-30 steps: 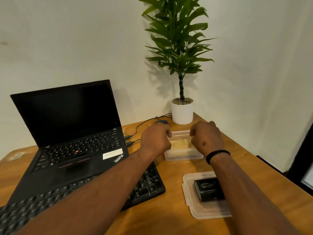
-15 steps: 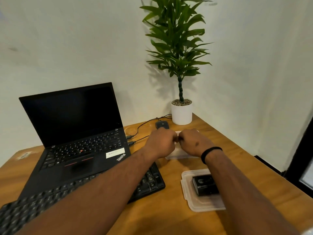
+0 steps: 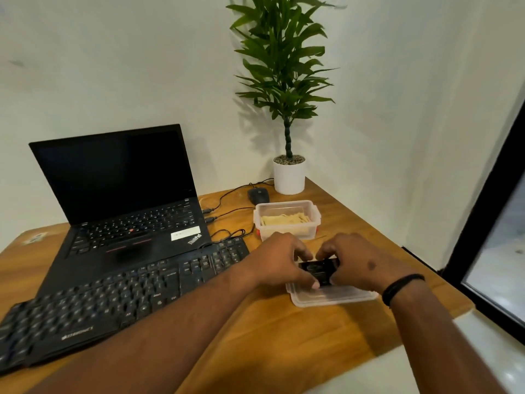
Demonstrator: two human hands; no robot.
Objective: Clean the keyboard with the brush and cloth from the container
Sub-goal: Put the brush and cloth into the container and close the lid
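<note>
A clear plastic container [image 3: 287, 207] stands open on the wooden desk with a yellow cloth [image 3: 284, 219] folded inside. Its clear lid [image 3: 332, 298] lies nearer to me, and a small black box-shaped object [image 3: 318, 269] sits on it. My left hand [image 3: 279, 261] and my right hand [image 3: 356, 261] both grip this black object from either side, fingers curled round its edges. A black external keyboard [image 3: 113, 297] lies at the left front, in front of the laptop. No brush is recognisable as such.
An open black laptop [image 3: 122, 194] stands behind the keyboard. A black mouse [image 3: 258, 195] and cables lie behind the container. A potted plant [image 3: 289, 174] fills the desk's far corner. The desk edge runs close on the right.
Both hands have left the container and come back toward me onto the black object on the lid. The container with the cloth now stands uncovered in view.
</note>
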